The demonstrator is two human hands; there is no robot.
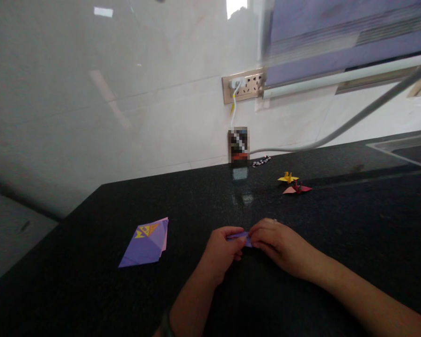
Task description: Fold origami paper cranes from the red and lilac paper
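Between my two hands is a small folded piece of purple paper, mostly covered by fingers. My left hand pinches its left end between thumb and fingers. Its right end is gripped by the fingertips of my right hand, and both hands are close to the dark countertop. To the left lies a purple paper sheet with a yellow and orange printed mark, over a pink sheet. Farther back on the right stand a yellow paper crane and a red and pink paper crane.
The black countertop meets a pale tiled wall. A blurred-out phone-like object leans there, its white cable running up to a wall socket. Nearby lie a beaded string and a grey hose. A sink edge shows at right.
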